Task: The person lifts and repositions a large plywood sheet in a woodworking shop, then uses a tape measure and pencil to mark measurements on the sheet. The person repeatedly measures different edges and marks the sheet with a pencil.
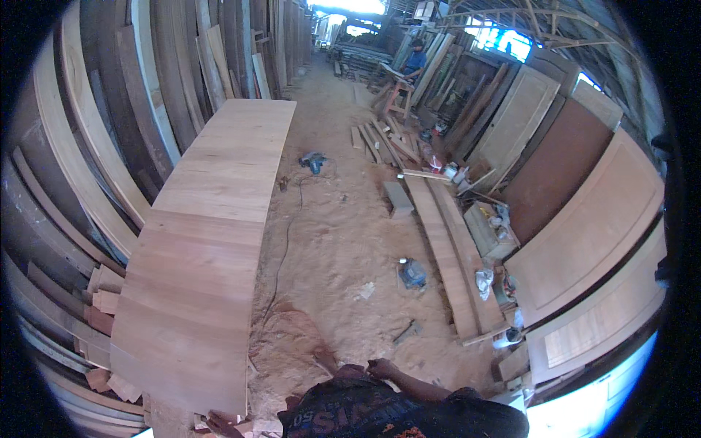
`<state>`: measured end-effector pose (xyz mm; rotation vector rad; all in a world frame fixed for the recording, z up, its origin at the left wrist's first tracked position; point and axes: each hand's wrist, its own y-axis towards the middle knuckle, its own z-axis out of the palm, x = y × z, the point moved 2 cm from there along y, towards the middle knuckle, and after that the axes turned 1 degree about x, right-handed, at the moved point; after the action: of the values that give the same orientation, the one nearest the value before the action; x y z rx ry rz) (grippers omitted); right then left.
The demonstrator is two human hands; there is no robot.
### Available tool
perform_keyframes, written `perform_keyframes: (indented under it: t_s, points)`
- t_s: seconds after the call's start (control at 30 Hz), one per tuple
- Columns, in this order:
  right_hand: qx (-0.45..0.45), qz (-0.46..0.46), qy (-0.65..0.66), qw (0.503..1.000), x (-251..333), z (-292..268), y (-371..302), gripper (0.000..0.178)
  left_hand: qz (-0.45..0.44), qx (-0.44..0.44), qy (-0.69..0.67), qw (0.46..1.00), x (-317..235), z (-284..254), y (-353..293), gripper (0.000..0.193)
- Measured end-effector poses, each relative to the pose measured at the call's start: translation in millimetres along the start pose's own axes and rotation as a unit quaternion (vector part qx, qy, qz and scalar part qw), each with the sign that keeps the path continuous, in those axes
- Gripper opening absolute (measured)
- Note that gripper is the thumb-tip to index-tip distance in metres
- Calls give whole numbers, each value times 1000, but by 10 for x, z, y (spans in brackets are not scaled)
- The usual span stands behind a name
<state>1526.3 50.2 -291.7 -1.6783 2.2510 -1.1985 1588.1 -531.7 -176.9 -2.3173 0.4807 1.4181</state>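
While nothing is held, one hand is kept by the shirt, maybe the right; its fingers cannot be told. Boards are laid flat.

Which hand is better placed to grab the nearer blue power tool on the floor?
Likely the right hand: it is by the chest, with the blue power tool ahead, slightly rightward. The left hand is out of view.

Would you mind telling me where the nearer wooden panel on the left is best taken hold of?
Probably by its long right edge, coming from the sawdust floor side. The nearer wooden panel lies flat and wide, its left edge is crowded by stacked planks, and the right edge stands free.
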Motion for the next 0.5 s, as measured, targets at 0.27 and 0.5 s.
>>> perform_keyframes:
  t_s: [0.27,0.5]
  points:
    - [66,35,-53,996,564,-81,-217,63,-60,59,-126,988,156,-23,224,51]
    - [57,10,-11,998,666,-87,-237,71,-206,138,-330,911,277,49,178,57]
